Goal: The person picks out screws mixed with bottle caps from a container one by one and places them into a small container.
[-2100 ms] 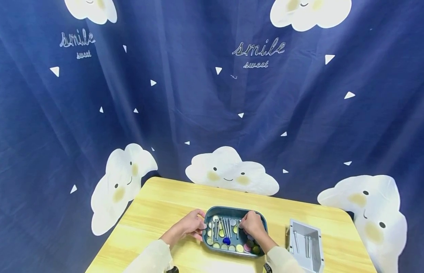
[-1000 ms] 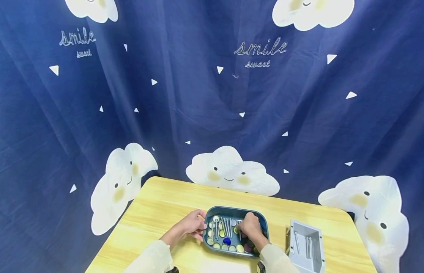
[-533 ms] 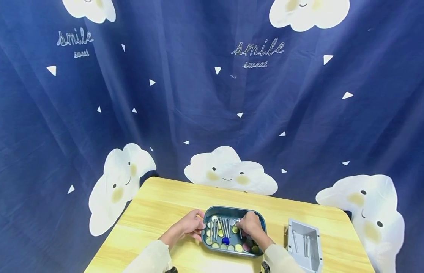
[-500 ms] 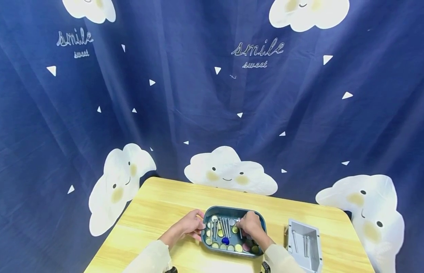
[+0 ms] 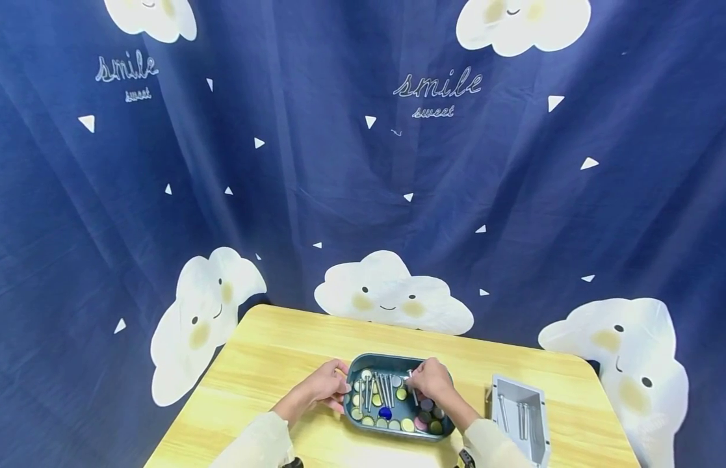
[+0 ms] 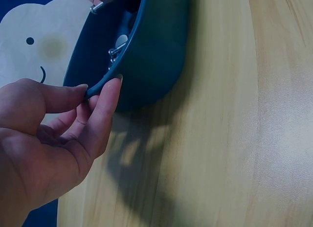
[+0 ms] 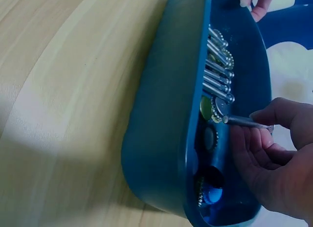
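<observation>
My left hand (image 5: 327,385) pinches the left rim of a dark teal tray (image 5: 398,358) between thumb and fingers, as the left wrist view shows closely. Over the right half of that tray, my right hand (image 5: 435,380) pinches a silver bolt (image 7: 244,121) near its head, its threaded end pointing away from the fingers. Several more bolts (image 7: 217,82) lie side by side in the tray, left of the right hand. Round bottle caps (image 5: 407,425) in yellow, silver, pink and dark tones cover parts of the tray floor, with a blue one (image 5: 385,413) near the middle.
A grey rectangular box (image 5: 529,385) stands right of the tray, with several bolts (image 5: 523,421) inside. Both containers sit on a wood-grain table (image 5: 292,331). Behind it hangs a dark blue curtain (image 5: 339,169) with cloud prints.
My right hand reached down into the tray, took hold of a bolt lying there and has lifted slightly, uncovering dark caps below. My left hand has stayed on the rim.
</observation>
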Tool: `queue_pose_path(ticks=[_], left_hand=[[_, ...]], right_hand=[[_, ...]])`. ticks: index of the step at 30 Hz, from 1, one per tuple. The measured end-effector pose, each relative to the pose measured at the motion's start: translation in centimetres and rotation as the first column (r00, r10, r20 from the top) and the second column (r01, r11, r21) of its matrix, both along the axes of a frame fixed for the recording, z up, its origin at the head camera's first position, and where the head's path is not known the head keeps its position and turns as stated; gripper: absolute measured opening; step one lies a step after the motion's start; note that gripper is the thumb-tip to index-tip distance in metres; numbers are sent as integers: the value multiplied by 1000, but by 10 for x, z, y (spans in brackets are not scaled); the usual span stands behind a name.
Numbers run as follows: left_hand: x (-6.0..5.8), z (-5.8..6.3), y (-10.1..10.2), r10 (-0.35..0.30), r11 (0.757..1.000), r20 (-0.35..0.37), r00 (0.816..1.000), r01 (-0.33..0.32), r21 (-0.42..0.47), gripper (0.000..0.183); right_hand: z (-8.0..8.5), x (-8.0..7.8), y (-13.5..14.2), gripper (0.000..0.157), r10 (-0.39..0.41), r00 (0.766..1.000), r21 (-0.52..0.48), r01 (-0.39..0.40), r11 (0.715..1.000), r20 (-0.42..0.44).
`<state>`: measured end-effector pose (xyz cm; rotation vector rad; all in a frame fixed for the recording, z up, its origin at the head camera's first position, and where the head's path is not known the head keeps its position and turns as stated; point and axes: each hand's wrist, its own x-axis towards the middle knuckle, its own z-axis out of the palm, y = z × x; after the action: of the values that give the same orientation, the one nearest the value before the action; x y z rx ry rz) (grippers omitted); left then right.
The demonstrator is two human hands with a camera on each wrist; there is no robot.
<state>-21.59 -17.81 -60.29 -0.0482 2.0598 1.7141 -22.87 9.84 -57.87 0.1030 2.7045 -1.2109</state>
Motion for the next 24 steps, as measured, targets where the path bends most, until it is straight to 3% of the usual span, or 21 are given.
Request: queue_pose_path(ticks=[13, 24], left_hand=[[1, 4, 2, -1, 1000, -5, 1000, 1, -19, 40], [2, 5, 1, 4, 999, 9, 1000, -4, -35, 39]], right_hand=[[11, 8, 20, 11, 20, 1000, -120, -22, 993, -16], [29, 15, 36, 8, 29, 1000, -131, -30, 991, -8]])
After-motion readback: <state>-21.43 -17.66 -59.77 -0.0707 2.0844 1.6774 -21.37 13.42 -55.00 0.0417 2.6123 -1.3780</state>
